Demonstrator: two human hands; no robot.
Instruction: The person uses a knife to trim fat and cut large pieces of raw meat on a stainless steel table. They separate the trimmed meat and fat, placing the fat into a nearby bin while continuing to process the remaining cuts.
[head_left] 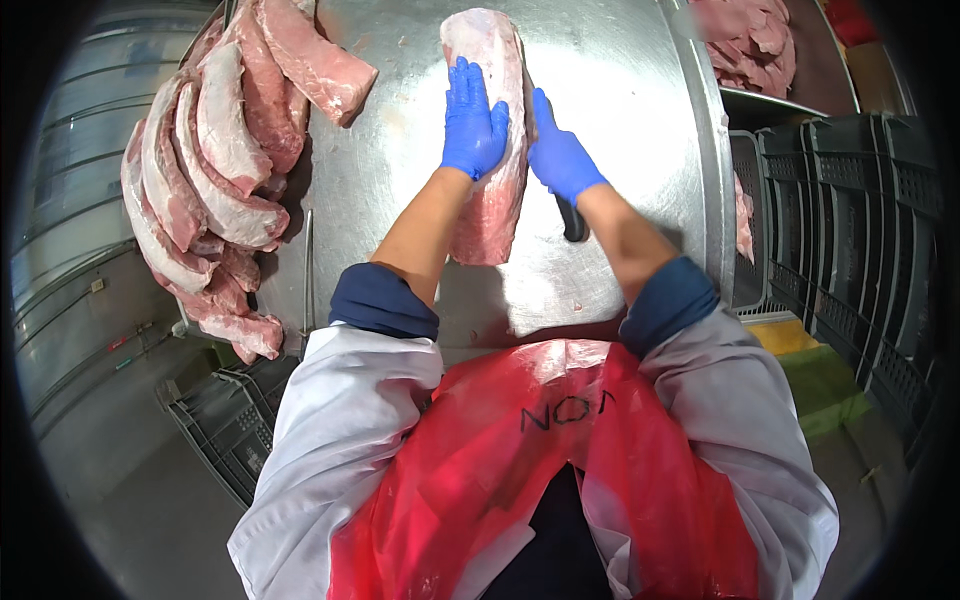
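Note:
A long pork loin [487, 225], pale with fat at its far end and pinker at the near end, lies lengthwise on the steel table [640, 70]. My left hand [474, 130], in a blue glove, rests flat on top of it with fingers stretched out. Just right of the loin, my blue-gloved right hand [562, 160] grips a knife [573, 220]. The knife's black handle sticks out below the palm, and its blade points away from me, close along the loin's right edge; much of it is hard to make out.
Several pork loins [225, 120] are piled on the table's left side. Near them lies a thin metal rod [308, 265]. Stacked dark crates [840, 210] stand at the right, below a tray [825, 60] of meat pieces. Another dark crate [225, 425] sits low at the left.

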